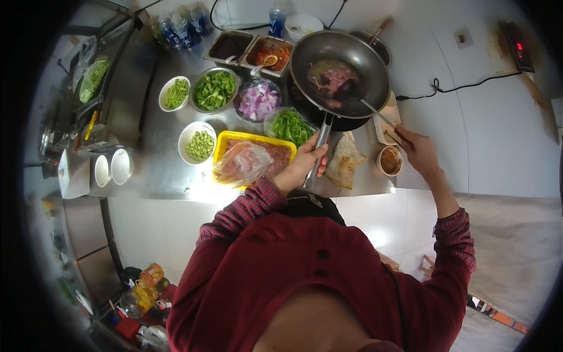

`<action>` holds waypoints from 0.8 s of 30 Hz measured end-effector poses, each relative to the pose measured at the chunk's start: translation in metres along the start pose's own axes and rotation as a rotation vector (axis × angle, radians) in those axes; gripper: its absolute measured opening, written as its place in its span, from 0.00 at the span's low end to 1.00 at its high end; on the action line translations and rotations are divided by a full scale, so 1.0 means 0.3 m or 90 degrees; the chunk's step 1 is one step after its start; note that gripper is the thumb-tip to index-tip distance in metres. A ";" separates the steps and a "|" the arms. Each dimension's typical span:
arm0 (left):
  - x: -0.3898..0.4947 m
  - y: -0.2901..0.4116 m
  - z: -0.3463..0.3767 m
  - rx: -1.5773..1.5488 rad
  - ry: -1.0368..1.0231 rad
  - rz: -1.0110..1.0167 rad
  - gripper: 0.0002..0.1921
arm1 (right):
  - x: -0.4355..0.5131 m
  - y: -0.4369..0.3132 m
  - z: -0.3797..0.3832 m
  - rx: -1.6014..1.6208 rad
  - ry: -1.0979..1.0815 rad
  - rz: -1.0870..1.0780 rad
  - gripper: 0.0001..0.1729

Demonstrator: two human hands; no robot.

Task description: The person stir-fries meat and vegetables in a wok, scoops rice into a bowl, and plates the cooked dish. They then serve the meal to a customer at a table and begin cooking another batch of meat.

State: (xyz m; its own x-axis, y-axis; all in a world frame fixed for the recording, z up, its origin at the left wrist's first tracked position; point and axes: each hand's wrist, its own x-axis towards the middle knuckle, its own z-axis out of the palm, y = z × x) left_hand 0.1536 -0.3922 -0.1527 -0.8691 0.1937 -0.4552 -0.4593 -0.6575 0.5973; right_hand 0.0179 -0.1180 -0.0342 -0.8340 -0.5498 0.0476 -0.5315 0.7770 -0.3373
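Note:
My left hand (308, 162) is wrapped around the metal handle of a dark wok (303, 83), which is above a black cooktop. My right hand (418, 149) grips a metal ladle (379, 111) by its wooden handle; its dark bowl is in the wok beside reddish sliced meat (335, 79) and some liquid. A stained cloth (345, 160) lies between my hands. Left of the wok, cut green vegetable strips (291, 126) sit in a bag-lined bowl near a bowl of purple onion pieces (257, 102). A yellow tray (220, 145) holds raw meat partly under a plastic bag.
Bowls of green beans (200, 146), chopped greens (215, 90) and chopped green pieces (176, 93) stand at left. Behind are two metal sauce containers (264, 72) and bottles (182, 31). A brown paste cup (389, 161) stands near the counter's front right corner. A black cable (477, 83) crosses the right side.

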 end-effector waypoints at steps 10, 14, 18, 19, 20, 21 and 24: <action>0.004 -0.004 -0.005 -0.008 -0.011 -0.007 0.19 | 0.057 0.088 0.188 0.201 -0.020 -0.036 0.24; 0.004 -0.006 -0.005 -0.009 -0.008 -0.018 0.20 | 0.011 0.216 0.069 0.166 0.036 0.033 0.24; 0.005 -0.007 -0.006 0.000 -0.010 -0.015 0.20 | 0.190 0.150 0.220 0.446 -0.012 0.285 0.23; 0.006 -0.007 -0.007 0.001 -0.010 -0.017 0.20 | 0.228 0.111 0.268 0.535 -0.031 0.349 0.23; 0.006 -0.008 -0.007 0.000 -0.010 -0.019 0.20 | 0.234 0.080 0.292 0.487 -0.042 0.275 0.23; 0.006 -0.007 -0.007 0.002 -0.011 -0.020 0.20 | 0.230 0.055 0.295 0.439 -0.051 0.200 0.23; 0.005 -0.007 -0.007 -0.009 -0.016 -0.014 0.20 | 0.135 0.060 0.166 0.227 -0.059 0.028 0.23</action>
State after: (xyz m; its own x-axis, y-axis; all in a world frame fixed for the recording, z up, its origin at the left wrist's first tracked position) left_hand 0.1536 -0.3920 -0.1560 -0.8629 0.2262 -0.4520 -0.4764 -0.6628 0.5777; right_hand -0.0180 -0.1416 -0.0851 -0.8297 -0.5556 -0.0538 -0.3965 0.6545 -0.6437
